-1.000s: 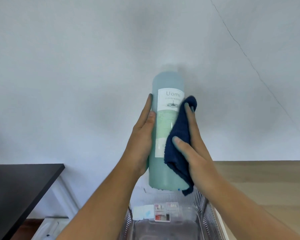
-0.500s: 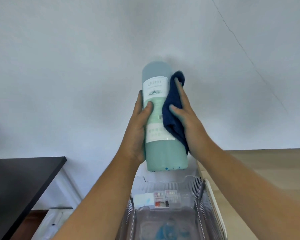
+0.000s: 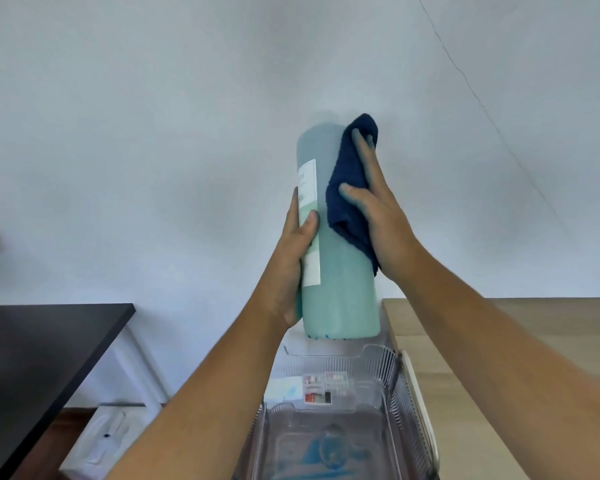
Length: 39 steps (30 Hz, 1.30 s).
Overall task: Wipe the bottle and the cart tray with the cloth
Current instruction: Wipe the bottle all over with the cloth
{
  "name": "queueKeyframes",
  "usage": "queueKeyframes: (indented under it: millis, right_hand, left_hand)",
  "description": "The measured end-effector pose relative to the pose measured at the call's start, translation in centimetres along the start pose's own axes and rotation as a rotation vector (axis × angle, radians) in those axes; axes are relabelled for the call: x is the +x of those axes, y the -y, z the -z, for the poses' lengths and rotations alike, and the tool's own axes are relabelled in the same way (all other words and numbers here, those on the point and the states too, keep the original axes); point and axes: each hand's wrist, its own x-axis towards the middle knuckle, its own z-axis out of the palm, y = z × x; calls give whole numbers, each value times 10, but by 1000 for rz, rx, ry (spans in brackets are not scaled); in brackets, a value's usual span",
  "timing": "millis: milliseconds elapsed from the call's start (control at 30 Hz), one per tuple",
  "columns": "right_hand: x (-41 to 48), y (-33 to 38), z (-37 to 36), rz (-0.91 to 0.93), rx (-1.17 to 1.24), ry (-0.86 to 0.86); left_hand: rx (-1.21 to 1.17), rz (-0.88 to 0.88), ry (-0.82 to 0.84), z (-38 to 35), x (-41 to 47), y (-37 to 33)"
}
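Note:
A tall pale-teal bottle point(image 3: 343, 292) with a white label is held upright in the air in front of the white wall. My left hand point(image 3: 297, 258) grips its lower left side, thumb on the label. My right hand point(image 3: 378, 209) presses a dark blue cloth point(image 3: 347, 199) against the bottle's upper right side, fingers spread over the fabric. The bottle's top is hidden behind the cloth and blur. Below them stands the clear ribbed cart tray point(image 3: 394, 382), with stickers on its far wall and something blue seen through its bottom.
A black tabletop point(image 3: 32, 351) lies at the lower left, a light wooden surface point(image 3: 499, 334) at the right beside the tray. A white object point(image 3: 108, 431) sits on the floor between the black table and the tray.
The bottle has turned so its label faces left. My right hand and the cloth have slid further up the bottle's right side.

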Motion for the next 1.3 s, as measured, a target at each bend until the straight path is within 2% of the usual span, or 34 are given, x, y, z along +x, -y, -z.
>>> queueKeyframes:
  millis: [133, 200, 300, 400, 467, 533, 700, 867, 967, 1067, 1133, 1200, 1300]
  right_hand:
    - [-21, -8, -4, -31, 367, 66]
    - [-38, -14, -10, -35, 435, 108]
    - [-51, -15, -11, -23, 320, 62]
    - [-42, -6, -9, 54, -40, 25]
    - [-26, 4, -8, 89, -174, 24]
    - [-8, 15, -5, 71, -154, -1]
    - [7, 20, 0, 1, 81, -9]
    - [-35, -2, -14, -35, 395, 86]
    - [-50, -6, -15, -11, 312, 96]
    - [-41, 1, -14, 72, -47, 47]
    - [-26, 9, -12, 116, -159, 40]
    - [-9, 18, -7, 101, -103, -10]
    - [4, 21, 0, 36, 111, -34]
  left_hand:
    - [14, -57, -28, -2, 1, -6]
    - [-4, -41, -54, -1, 2, -8]
    - [85, -34, -82, 2, 4, -13]
    - [207, -106, -70, 2, 7, -16]
    - [203, -117, -31, -1, 7, -17]
    - [168, -98, 14, -7, 5, -16]
    - [62, -56, 37, -10, 2, -13]
    - [-74, 56, -93, -9, 1, -20]
    - [56, -33, -105, -5, 1, -25]
    - [214, -100, -73, -1, 1, -26]
    - [203, -97, -23, -3, -2, -24]
    - [161, -83, 43, -6, -4, -21]
    - [82, -60, 75, -11, -8, -17]
